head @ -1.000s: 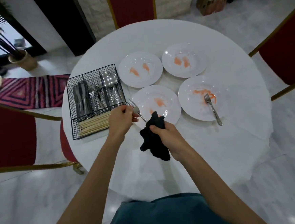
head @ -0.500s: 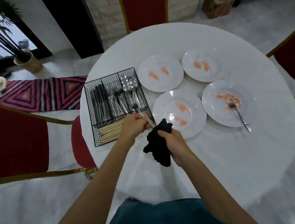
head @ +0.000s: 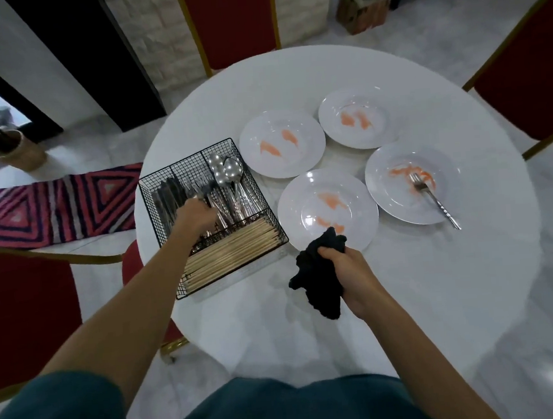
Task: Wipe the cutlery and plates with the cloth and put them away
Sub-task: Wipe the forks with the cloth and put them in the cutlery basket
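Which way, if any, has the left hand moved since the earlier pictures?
Yes. The left hand moved away from the cloth, leftwards, over the forks in the wire basket.

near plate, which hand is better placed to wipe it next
Right. The right hand grips the cloth, whose top lies over the near plate's front rim. The left hand is off to the side, reaching into the basket.
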A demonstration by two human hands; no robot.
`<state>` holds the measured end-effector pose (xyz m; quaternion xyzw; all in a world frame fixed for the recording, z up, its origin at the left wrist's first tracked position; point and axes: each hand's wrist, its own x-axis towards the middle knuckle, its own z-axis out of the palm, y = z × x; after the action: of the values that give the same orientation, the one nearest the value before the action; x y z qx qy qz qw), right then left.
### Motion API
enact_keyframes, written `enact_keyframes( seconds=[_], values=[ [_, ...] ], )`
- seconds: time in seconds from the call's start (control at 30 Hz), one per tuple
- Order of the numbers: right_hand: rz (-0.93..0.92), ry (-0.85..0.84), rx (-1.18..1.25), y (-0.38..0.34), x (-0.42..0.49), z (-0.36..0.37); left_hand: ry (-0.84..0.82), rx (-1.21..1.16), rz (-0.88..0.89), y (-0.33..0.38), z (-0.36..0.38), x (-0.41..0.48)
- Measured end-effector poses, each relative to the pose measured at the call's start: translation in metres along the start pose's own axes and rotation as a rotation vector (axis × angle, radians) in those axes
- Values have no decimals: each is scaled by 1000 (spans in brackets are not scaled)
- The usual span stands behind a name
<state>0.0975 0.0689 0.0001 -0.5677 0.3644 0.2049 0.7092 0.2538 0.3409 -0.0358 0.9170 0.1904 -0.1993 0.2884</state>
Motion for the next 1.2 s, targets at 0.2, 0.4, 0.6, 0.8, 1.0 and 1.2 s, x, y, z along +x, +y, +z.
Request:
enact_keyframes(
  seconds=[0.2,0.4,0.6,0.8,1.0,1.2],
  values=[
    [-23,46,90,-5,1,-29,75,-41,140,29,22,-45],
    [-59,62,156,-17,-3,-73,-74,-218,247,98,86,-111],
    [-122,192,236,-20,-4,-141,-288,-188,361,169,165,-164],
    [-110,323,282,-19,-2,-217,-399,-219,319,233,222,-187],
    [-92,385,328,-22,6,-279,-523,-403,-33,290,291,-197],
    [-99,367,291,-28,12,-317,-453,-635,-226,312,330,-198]
  ],
)
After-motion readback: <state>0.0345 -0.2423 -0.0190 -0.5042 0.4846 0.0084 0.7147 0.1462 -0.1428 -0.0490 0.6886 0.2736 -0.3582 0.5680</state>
